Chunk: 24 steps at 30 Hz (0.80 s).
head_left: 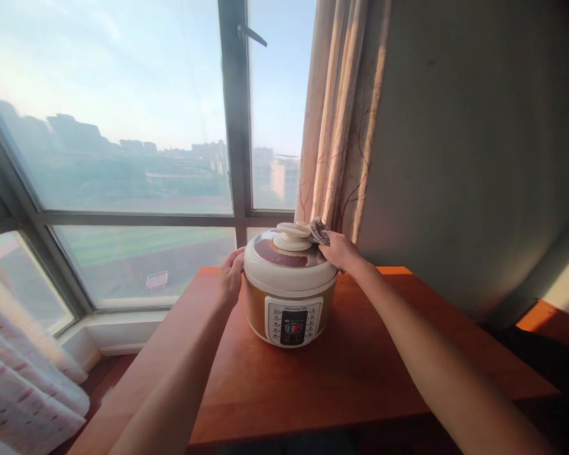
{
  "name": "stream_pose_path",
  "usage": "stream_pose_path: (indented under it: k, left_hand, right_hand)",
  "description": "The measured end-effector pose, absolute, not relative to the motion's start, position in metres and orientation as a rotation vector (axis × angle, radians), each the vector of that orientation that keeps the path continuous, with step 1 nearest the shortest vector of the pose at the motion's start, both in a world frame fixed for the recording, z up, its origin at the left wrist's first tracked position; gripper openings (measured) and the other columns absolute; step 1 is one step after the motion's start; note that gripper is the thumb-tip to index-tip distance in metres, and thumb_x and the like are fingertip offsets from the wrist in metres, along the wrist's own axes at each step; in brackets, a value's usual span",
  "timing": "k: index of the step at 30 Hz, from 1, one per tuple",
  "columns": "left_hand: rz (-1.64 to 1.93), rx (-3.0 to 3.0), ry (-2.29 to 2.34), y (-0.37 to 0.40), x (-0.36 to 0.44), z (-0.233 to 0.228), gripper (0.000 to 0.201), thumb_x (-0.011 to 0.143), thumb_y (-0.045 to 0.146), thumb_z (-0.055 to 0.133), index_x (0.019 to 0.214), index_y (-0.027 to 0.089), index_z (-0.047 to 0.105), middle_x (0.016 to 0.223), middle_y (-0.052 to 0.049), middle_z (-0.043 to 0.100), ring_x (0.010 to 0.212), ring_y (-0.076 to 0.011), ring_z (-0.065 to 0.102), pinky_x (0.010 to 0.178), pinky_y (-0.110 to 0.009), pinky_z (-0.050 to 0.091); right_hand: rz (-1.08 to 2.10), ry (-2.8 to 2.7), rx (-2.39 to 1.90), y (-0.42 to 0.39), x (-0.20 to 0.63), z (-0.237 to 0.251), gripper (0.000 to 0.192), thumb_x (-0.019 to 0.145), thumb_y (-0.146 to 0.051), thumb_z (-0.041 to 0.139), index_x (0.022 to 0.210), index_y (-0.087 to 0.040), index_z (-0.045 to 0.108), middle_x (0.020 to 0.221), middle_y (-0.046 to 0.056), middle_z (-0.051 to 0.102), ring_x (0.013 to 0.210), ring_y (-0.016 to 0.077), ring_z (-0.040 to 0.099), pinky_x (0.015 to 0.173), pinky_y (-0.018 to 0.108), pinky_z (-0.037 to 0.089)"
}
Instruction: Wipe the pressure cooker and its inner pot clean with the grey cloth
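An electric pressure cooker [290,284] stands upright on the wooden table [360,392], its white lid on and its control panel turned toward me. My right hand [341,251] grips a crumpled greyish-brown cloth [318,231] against the right side of the lid, beside the pale lid knob [293,236]. Part of the cloth hides behind my fingers. On the other side, my left hand [232,273] is curled at the cooker's left edge, level with the lid rim. What its fingertips hold there is hidden.
Behind the table rise large windows [137,158] in grey frames. A beige curtain [341,114] hangs at the back next to a dark wall [455,145]. Another patterned curtain [28,379] falls at the lower left. The table's right edge borders a dark area.
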<state>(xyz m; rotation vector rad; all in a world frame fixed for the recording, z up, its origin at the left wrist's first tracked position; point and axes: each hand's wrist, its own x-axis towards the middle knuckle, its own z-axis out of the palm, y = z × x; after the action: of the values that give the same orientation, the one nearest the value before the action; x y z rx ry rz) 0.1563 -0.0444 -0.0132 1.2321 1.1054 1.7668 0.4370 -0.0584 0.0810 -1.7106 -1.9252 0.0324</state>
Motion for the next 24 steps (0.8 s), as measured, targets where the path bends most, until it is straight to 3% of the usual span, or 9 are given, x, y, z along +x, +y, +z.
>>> stream_pose_path:
  k: [8,13,19,24]
  left_hand:
    - [1.690,1.312,1.068,-0.050,0.150,-0.011,0.051,0.073,0.050,0.065,0.107,0.013,0.073,0.087,-0.007,0.073,0.079,-0.0203,0.061,0.070,-0.029,0.046]
    - [1.674,1.343,1.042,-0.056,0.151,-0.009,0.047,0.076,0.050,0.062,0.105,0.015,0.074,0.089,-0.007,0.073,0.080,-0.0207,0.061,0.070,-0.029,0.046]
    - [1.685,1.311,1.068,-0.063,0.156,-0.004,0.045,0.076,0.047,0.063,0.106,0.014,0.073,0.090,-0.006,0.073,0.079,-0.0202,0.060,0.068,-0.029,0.044]
    - [1.706,1.315,1.100,-0.063,0.157,-0.007,0.044,0.079,0.047,0.059,0.106,0.016,0.074,0.090,-0.006,0.074,0.081,-0.0220,0.062,0.070,-0.030,0.045]
  right_hand:
    - [-0.070,-1.846,-1.598,-0.087,0.438,0.062,0.049,0.082,-0.023,0.059,0.130,-0.020,0.066,0.130,0.009,0.069,0.123,0.0281,0.061,0.106,0.035,0.044]
    - [0.091,-1.730,-1.595,-0.091,0.441,0.065,0.045,0.085,-0.027,0.055,0.128,-0.022,0.068,0.128,0.009,0.070,0.122,0.0304,0.062,0.101,0.037,0.047]
    - [0.365,-1.533,-1.747,-0.021,0.433,0.102,0.037,0.094,-0.030,0.049,0.118,-0.014,0.071,0.116,0.014,0.073,0.114,0.0321,0.065,0.092,0.035,0.050]
    - [0.548,-1.543,-1.764,0.035,0.418,0.111,0.037,0.096,-0.038,0.063,0.126,-0.017,0.060,0.127,0.009,0.062,0.108,0.0249,0.064,0.090,0.044,0.056]
